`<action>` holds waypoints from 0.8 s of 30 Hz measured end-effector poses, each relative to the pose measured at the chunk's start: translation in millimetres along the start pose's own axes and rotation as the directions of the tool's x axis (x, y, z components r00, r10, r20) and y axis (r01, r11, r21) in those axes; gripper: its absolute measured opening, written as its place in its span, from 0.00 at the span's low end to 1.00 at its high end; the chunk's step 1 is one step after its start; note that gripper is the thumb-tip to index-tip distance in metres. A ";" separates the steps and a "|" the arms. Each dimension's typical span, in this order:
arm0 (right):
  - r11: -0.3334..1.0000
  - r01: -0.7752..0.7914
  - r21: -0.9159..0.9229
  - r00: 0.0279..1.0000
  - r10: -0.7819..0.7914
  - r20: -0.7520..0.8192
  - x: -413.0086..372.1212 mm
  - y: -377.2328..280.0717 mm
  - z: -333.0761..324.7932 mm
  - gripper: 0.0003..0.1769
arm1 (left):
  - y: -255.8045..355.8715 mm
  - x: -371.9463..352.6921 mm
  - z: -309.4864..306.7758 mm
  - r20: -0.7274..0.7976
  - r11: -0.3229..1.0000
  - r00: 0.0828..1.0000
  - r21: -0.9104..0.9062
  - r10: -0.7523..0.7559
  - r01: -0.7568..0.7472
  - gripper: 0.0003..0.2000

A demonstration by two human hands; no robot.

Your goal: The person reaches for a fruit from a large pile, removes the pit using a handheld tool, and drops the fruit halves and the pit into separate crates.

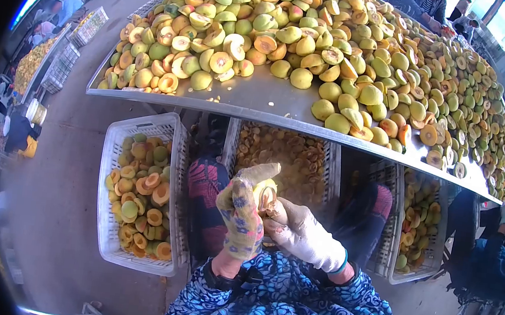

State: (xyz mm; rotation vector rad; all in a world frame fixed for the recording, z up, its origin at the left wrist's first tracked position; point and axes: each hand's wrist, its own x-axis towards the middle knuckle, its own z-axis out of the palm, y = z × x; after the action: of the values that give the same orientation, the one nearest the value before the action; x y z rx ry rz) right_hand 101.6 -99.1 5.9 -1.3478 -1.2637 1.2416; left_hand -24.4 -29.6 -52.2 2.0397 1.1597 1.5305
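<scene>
My left hand (242, 210), in a patterned knit glove, holds a halved peach (265, 196) in front of my lap. My right hand (303, 233), in a white glove, presses against the cut face of that peach from the right; any tool in it is hidden. Both hands hover above my knees, below the edge of the metal table (252, 99). The table carries a large heap of whole and halved peaches (289, 38).
A white crate (120, 143) of peach halves stands on the floor at my left. A second crate (283, 154) sits under the table ahead, a third (410, 211) at my right. Another person (494, 257) sits at far right; others work at the table's far end and at left.
</scene>
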 end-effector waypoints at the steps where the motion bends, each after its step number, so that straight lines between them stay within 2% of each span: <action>1: 1.000 -0.014 -0.017 1.000 0.015 0.026 1.4 4.8 -1.5 0.17 | -0.5 -2.1 6.4 -0.001 1.000 1.000 0.001 0.000 0.000 0.24; 2: 0.999 -0.029 -0.033 0.998 0.031 0.052 2.1 6.7 -2.1 0.17 | 2.1 -4.5 15.2 -0.108 0.966 0.976 -0.198 -0.188 0.164 0.23; 3: 0.999 -0.033 -0.028 0.998 0.034 0.052 2.6 6.4 -4.4 0.17 | 3.5 -5.6 20.4 -0.171 0.868 0.907 -0.401 -0.385 0.293 0.22; 4: 0.997 -0.033 -0.076 0.994 0.041 0.103 6.0 0.7 -8.8 0.17 | 3.2 2.1 14.8 -0.165 0.868 0.906 -0.397 -0.389 0.300 0.22; 5: 0.992 -0.033 -0.123 0.987 0.052 0.154 8.6 -2.5 -12.3 0.16 | 4.7 17.0 1.8 0.090 0.831 0.926 -0.415 -0.368 0.370 0.23; 6: 0.992 -0.051 -0.112 0.980 0.071 0.184 10.3 -0.6 -14.4 0.15 | 10.8 30.3 -7.2 0.338 0.794 0.886 -0.415 -0.319 0.444 0.23; 7: 0.989 -0.048 -0.141 0.972 0.079 0.223 11.7 0.7 -18.2 0.15 | 22.4 40.3 -8.5 0.408 0.693 0.824 -0.459 -0.392 0.556 0.24; 8: 0.985 -0.041 -0.170 0.961 0.085 0.263 12.1 2.5 -21.6 0.15 | 17.7 47.2 -7.4 0.407 0.692 0.823 -0.458 -0.395 0.558 0.24; 9: 0.985 -0.045 -0.167 0.959 0.089 0.267 10.9 8.4 -22.7 0.15 | 9.9 54.1 -10.5 0.612 0.624 0.688 -0.374 -0.391 0.687 0.24; 10: 0.982 -0.054 -0.178 0.955 0.103 0.278 10.8 15.5 -23.9 0.16 | 5.4 56.9 -13.0 0.777 0.557 0.513 -0.259 -0.366 0.789 0.24; 12: 0.983 -0.058 -0.177 0.951 0.108 0.290 12.1 21.8 -23.4 0.16 | 2.9 58.1 -14.5 0.789 0.528 0.512 -0.291 -0.338 0.798 0.25; 14: 0.985 -0.154 -0.080 0.952 0.169 0.254 12.4 22.9 -23.7 0.18 | 2.9 57.8 -13.3 0.818 0.454 0.514 -0.366 -0.260 0.812 0.29; 15: 0.995 -0.053 -0.088 0.975 0.070 0.210 12.5 23.8 -20.5 0.18 | 6.8 53.2 -16.9 0.753 0.422 0.606 -0.477 -0.257 0.771 0.30; 16: 0.995 -0.049 -0.083 0.976 0.065 0.208 14.3 25.0 -20.1 0.18 | 7.6 42.7 -19.3 0.754 0.428 0.606 -0.474 -0.255 0.770 0.30; 18: 0.988 -0.099 -0.120 0.951 0.130 0.282 15.4 30.1 -18.3 0.17 | 2.0 12.7 -16.2 0.482 0.537 0.812 -0.612 -0.328 0.580 0.29; 19: 0.987 -0.051 -0.154 0.932 0.103 0.347 16.0 31.3 -19.2 0.16 | 3.3 3.5 -7.9 0.362 0.565 0.879 -0.674 -0.310 0.476 0.27; 20: 0.987 -0.062 -0.149 0.927 0.112 0.358 15.8 30.8 -17.2 0.16 | 0.7 -1.3 -13.1 0.361 0.564 0.874 -0.667 -0.325 0.486 0.27; 22: 0.987 0.017 -0.160 0.930 0.043 0.364 17.3 25.4 -13.8 0.16 | -0.9 1.1 -24.8 0.501 0.561 0.768 -0.530 -0.399 0.637 0.25; 23: 0.979 -0.016 -0.206 0.939 0.086 0.333 17.5 23.5 -13.3 0.17 | 0.1 7.0 -22.7 0.507 0.528 0.702 -0.463 -0.501 0.712 0.22; 24: 0.978 -0.018 -0.206 0.938 0.088 0.335 18.1 26.1 -12.6 0.17 | 4.0 13.9 -21.8 0.505 0.527 0.701 -0.463 -0.504 0.713 0.22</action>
State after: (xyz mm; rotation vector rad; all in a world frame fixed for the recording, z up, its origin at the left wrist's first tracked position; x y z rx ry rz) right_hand 116.7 -83.1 -20.2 -1.3512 -1.6420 1.4648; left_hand -41.5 -25.6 -32.7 1.1412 0.9087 0.9738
